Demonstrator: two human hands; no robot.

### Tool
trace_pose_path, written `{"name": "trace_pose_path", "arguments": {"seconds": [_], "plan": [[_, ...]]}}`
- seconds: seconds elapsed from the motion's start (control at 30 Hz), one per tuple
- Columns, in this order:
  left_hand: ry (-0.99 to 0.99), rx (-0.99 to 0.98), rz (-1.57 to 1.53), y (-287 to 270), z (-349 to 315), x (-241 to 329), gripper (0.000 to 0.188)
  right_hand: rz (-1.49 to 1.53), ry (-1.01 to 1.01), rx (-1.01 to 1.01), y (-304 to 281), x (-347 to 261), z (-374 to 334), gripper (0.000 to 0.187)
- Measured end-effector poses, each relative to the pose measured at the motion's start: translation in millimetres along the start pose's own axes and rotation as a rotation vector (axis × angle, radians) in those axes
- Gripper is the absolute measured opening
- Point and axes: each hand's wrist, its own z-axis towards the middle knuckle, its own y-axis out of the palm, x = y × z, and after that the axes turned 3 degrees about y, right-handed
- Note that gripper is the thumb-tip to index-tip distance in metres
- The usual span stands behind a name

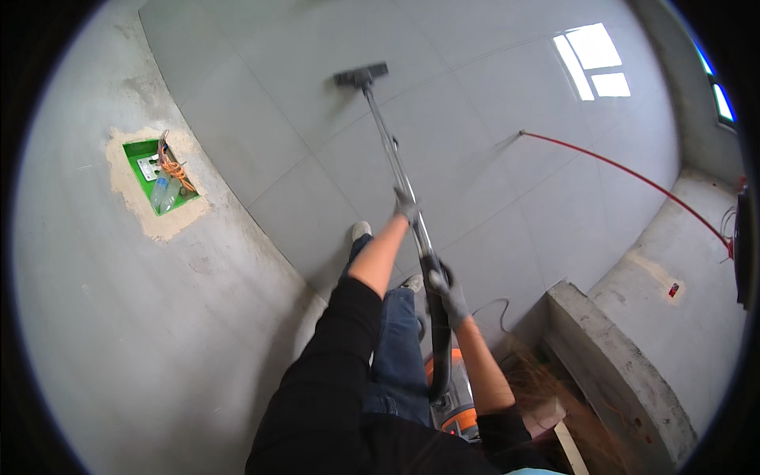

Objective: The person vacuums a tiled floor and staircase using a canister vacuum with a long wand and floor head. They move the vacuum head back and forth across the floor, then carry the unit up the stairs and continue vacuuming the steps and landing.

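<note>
A vacuum cleaner wand (pixel 384 131), a long metal tube, slants away from me over grey floor tiles (pixel 317 95). Its dark floor head (pixel 361 75) rests on the tiles at the far end. Gloved in grey, my left hand (pixel 406 206) is closed around the metal tube partway down. My right hand (pixel 450 297), in a matching glove, grips the black handle (pixel 431 273) nearer to me. From the handle a black hose (pixel 440 368) curves down towards the orange and grey vacuum body (pixel 459 408), partly hidden by my right arm and clothing.
At left, the bare plaster wall (pixel 214 340) holds a green recessed box (pixel 164 176) with orange wires and plastic bottles. A red cable or hose (pixel 625 168) arcs from the right onto the floor. A rough concrete ledge (pixel 625 364) stands at lower right. My shoes (pixel 362 229) are beside the wand.
</note>
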Motion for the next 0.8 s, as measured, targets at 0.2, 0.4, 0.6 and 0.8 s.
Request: {"name": "trace_pose_path", "arguments": {"seconds": [0.2,0.4,0.6,0.8], "plan": [[0.080,0.088,0.248,15,28,-18,0.109,0.031,0.077,0.025,-25,45,33,0.068],[-0.160,-0.163,0.440,135,-186,-166,0.090,0.077,0.326,0.132,-107,190,-147,0.067],[-0.053,-0.125,0.282,140,-212,-165,0.110,-0.165,0.043,0.096,-119,176,-173,0.065],[0.087,0.067,0.408,66,-5,19,0.099,-0.006,-0.175,-0.077,-38,53,47,0.071]]}}
